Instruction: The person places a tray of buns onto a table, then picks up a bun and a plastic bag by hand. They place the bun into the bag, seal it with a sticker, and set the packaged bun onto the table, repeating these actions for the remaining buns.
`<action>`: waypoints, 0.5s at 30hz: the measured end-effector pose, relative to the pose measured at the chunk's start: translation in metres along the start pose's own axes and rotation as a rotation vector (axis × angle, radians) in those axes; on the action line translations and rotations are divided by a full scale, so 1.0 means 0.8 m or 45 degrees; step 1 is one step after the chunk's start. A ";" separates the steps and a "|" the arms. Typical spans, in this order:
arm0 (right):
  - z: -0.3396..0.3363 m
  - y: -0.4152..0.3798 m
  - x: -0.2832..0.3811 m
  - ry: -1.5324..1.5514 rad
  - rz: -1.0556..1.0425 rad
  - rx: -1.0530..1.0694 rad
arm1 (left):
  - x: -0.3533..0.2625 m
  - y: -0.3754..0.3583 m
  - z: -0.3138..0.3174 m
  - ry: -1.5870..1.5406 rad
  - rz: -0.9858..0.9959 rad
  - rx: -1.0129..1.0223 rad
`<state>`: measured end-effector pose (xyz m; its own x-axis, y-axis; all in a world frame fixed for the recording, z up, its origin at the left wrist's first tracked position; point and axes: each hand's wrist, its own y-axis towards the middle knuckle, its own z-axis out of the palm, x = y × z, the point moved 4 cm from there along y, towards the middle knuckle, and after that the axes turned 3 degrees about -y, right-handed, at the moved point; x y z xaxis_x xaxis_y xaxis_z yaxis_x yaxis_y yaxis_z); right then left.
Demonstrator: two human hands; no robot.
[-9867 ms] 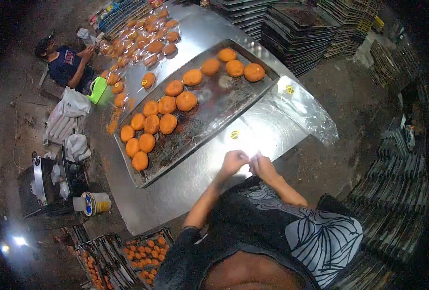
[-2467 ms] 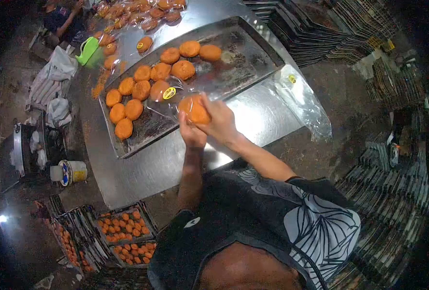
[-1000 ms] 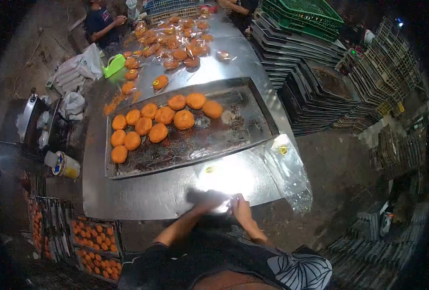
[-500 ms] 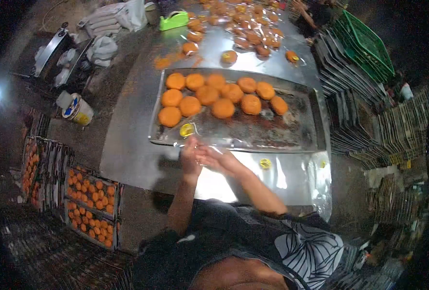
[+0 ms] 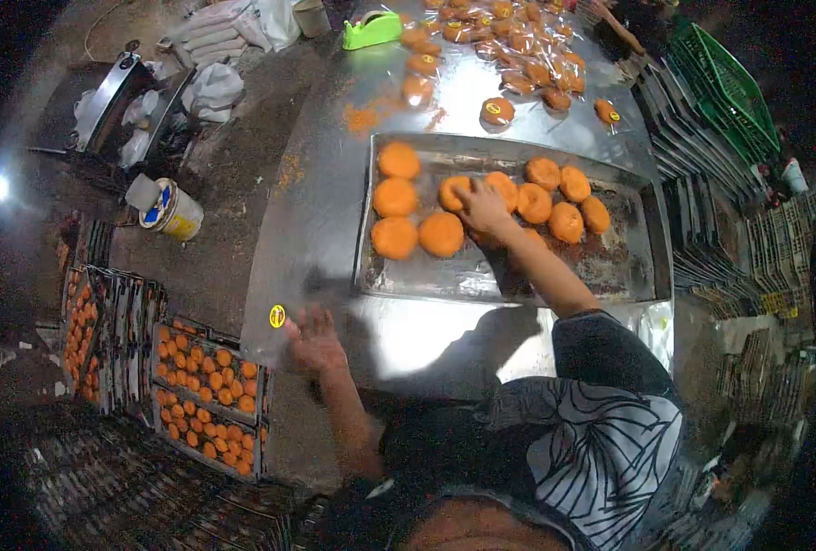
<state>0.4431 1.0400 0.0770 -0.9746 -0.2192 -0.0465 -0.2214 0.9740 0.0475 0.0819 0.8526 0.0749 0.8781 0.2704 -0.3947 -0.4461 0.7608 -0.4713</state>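
Rows of round orange-brown buns (image 5: 394, 238) sit in a shallow metal baking tray (image 5: 518, 296). My right hand (image 5: 488, 211) reaches into the tray with its fingers curled on a bun (image 5: 453, 192) near the middle. Over the table's left front part is my left hand (image 5: 318, 342), its fingers partly spread and slightly blurred. A yellow round label (image 5: 277, 316) shows right at those fingertips, on what looks like a clear plastic bag they hold; the bag's outline hardly shows.
Bagged buns (image 5: 523, 41) with yellow labels lie at the table's far end, beside a green tape dispenser (image 5: 372, 31). Stacked trays (image 5: 692, 129) and a green crate (image 5: 725, 83) stand on the right. At lower left are racks of buns (image 5: 208, 367) and a white bucket (image 5: 174, 216).
My hands were together at the tray's front edge with a labelled clear bag. Now they are apart: the right is on a bun, the left has moved left with the label. The camera view has shifted.
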 end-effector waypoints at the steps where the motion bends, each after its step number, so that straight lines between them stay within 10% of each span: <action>1: -0.004 -0.013 -0.016 0.324 0.204 0.032 | 0.000 0.008 0.006 0.007 -0.012 -0.002; 3: -0.023 -0.045 -0.017 0.642 0.426 0.071 | 0.010 0.026 0.027 -0.095 0.022 0.118; 7: -0.159 -0.148 0.120 0.628 -0.227 -0.719 | 0.109 0.005 0.080 0.422 0.081 0.303; 9: -0.181 -0.176 0.136 0.567 -0.220 -0.739 | 0.166 -0.051 0.108 1.434 0.854 1.045; 10: -0.181 -0.194 0.126 0.548 -0.138 -0.744 | 0.201 -0.053 0.105 0.728 0.191 0.755; 11: -0.177 -0.210 0.111 0.702 0.009 -0.658 | 0.208 -0.080 0.113 0.753 0.129 0.805; 13: -0.169 -0.239 0.086 0.864 0.221 -0.614 | 0.231 -0.136 0.135 0.449 -0.959 0.937; 15: -0.171 -0.257 0.062 0.820 0.360 -0.708 | 0.279 -0.164 0.134 0.163 -1.215 1.350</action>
<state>0.4355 0.8212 0.2011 -0.7889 -0.1274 0.6012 0.2085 0.8648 0.4568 0.3548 0.8762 0.1334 0.7162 -0.5966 -0.3622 0.6828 0.7063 0.1867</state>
